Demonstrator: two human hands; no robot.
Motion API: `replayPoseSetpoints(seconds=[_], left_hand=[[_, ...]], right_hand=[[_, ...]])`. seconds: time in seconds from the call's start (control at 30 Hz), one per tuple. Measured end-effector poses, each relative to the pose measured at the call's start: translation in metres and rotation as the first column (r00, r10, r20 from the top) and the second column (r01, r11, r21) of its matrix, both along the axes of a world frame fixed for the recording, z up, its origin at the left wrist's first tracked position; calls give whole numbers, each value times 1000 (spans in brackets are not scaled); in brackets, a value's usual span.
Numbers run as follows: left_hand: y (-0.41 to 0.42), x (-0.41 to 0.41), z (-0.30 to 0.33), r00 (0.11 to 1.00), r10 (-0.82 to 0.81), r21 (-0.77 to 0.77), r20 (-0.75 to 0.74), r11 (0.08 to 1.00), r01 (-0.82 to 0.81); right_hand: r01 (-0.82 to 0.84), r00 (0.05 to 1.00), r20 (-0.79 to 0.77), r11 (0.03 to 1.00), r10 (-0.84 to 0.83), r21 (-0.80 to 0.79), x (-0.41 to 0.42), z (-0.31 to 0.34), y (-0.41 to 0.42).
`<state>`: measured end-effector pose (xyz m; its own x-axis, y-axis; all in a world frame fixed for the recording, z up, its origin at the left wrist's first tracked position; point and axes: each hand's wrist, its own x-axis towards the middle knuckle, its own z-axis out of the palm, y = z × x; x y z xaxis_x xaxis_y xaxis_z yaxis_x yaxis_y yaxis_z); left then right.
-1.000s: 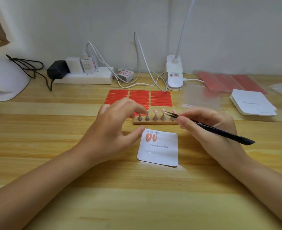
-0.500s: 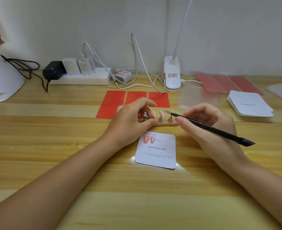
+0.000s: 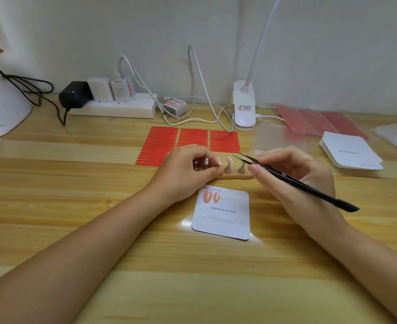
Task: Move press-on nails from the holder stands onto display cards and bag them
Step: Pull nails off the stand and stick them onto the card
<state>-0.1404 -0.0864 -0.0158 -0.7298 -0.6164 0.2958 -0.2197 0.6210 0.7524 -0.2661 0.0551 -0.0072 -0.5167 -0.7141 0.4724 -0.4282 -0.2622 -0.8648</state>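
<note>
From the head view, the wooden holder base (image 3: 236,177) lies crosswise on the desk (image 3: 76,206), just beyond the display card (image 3: 223,215), its long axis running left to right between the two hands. The left hand (image 3: 185,174) curls over the base's left end, thumb and fingers pinching the holder stand (image 3: 206,163) there; a pink nail seems to sit at its fingertips, though that is too small to be sure. The right hand (image 3: 298,181) is closed on the black tweezers (image 3: 293,181), whose tips point left and away, hovering just above the two pink press-on nails (image 3: 229,160) that stand on their metal cones in the middle and right of the base. So the next nail lies just off the tweezer tips, nearer the right hand than the left, and the move probably turns on bringing the tips down onto a nail while the left hand steadies the stand. The card, marked "Handmade Nail", already carries two pink nails (image 3: 212,197) side by side in its upper left corner; the rest of that row is bare, so the job looks early. A stack of blank cards (image 3: 350,152) waits at the right, with clear bags (image 3: 396,136) beyond it. Red adhesive strips (image 3: 192,136) lie behind the base.
</note>
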Motion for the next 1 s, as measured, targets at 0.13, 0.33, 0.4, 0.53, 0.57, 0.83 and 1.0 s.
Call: replayPoseSetpoints(seconds=[0.13, 0.33, 0.4, 0.53, 0.57, 0.83, 1.0], left_hand=[[0, 0, 1, 1000, 0, 26, -17, 1000, 0], [1, 1, 3, 1000, -9, 38, -26, 999, 10], [2, 1, 3, 999, -18, 43, -28, 999, 19], [2, 0, 4, 999, -20, 45, -35, 999, 21], [2, 0, 4, 999, -20, 42, -33, 999, 21], [0, 0, 3, 1000, -22, 29, -18, 999, 23], [0, 1, 3, 999, -27, 18, -17, 999, 27]], right_hand=[[-44, 982, -182, 999, 43, -2, -4, 0, -4], [-89, 883, -465, 996, 65, -29, -8, -4, -18], [-71, 847, -531, 995, 25, -67, -9, -6, -19], [-99, 809, -588, 991, 28, -90, -10, -6, -17], [-108, 803, -595, 991, 36, -85, -10, -7, -17], [-126, 782, -622, 988, 44, -88, -13, -9, -18], [-125, 771, -635, 990, 54, -68, -14, -11, -20]])
